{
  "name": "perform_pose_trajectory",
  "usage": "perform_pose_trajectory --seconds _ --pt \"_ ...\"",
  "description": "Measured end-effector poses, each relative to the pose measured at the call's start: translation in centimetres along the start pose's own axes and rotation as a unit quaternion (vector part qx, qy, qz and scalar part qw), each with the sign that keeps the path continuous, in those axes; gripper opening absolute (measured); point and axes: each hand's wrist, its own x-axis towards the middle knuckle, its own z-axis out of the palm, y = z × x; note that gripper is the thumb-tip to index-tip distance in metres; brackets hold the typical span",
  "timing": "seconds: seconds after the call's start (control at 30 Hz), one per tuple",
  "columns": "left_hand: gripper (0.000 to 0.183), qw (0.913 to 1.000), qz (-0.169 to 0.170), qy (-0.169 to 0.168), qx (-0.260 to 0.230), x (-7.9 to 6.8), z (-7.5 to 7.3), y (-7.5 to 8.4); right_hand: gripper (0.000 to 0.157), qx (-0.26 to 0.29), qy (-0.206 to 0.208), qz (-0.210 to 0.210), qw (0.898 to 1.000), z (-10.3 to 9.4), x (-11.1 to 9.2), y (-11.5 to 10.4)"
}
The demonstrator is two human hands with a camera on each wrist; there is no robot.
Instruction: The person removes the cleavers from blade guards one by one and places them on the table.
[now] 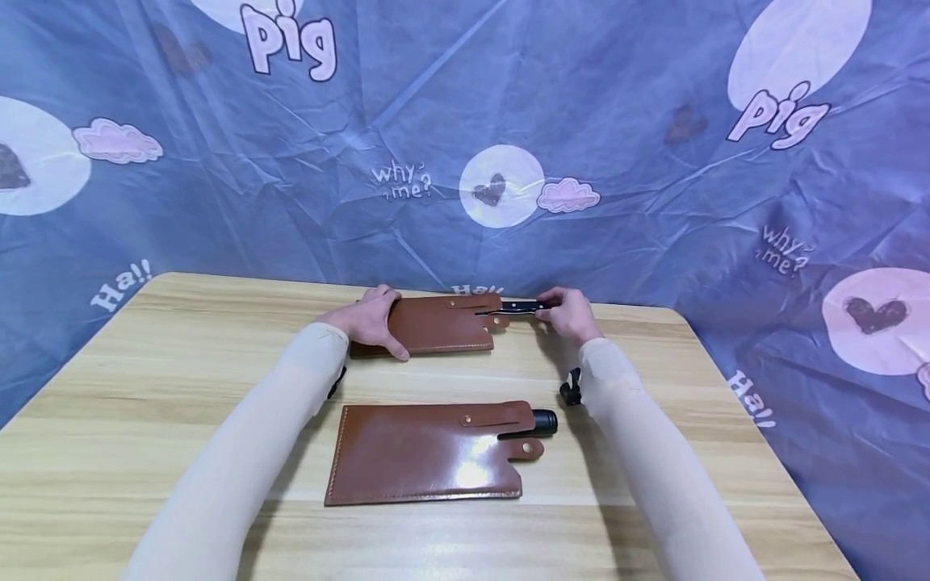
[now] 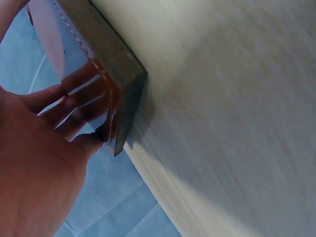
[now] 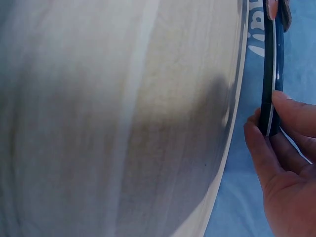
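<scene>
A brown leather sheath (image 1: 443,327) lies at the back of the table. My left hand (image 1: 372,321) grips across its left part, thumb over the near edge and fingers toward the far edge. In the left wrist view the fingers of that hand (image 2: 44,148) meet the stitched end of the sheath (image 2: 106,54). From the sheath's right end sticks out a knife (image 1: 519,307) with a black riveted handle; its blade is mostly hidden inside. My right hand (image 1: 569,313) pinches the end of that handle (image 3: 269,113) between thumb and fingers.
Nearer the front lies a second brown leather sheath (image 1: 429,452), a black handle end (image 1: 545,423) showing at its right. Both have a snap strap. The wooden table (image 1: 182,371) ends close behind the hands, where a blue printed cloth (image 1: 407,234) hangs.
</scene>
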Motion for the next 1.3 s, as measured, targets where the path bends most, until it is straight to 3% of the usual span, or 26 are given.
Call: perform_pose_trajectory --seconds 0.5,0.9,1.3 --pt "0.115 0.9996 0.022 0.015 0.004 -0.6 -0.3 -0.2 0.033 -0.007 -0.016 -0.009 1.0 -0.3 -0.1 0.5" --pt "0.115 0.9998 0.017 0.012 0.006 -0.7 -0.1 -0.4 0.031 0.001 -0.035 -0.004 0.999 -0.3 -0.2 1.1" --pt "0.114 0.9996 0.02 0.018 0.007 -0.9 -0.3 -0.3 0.029 0.007 -0.029 -0.006 1.0 -0.7 -0.4 0.8"
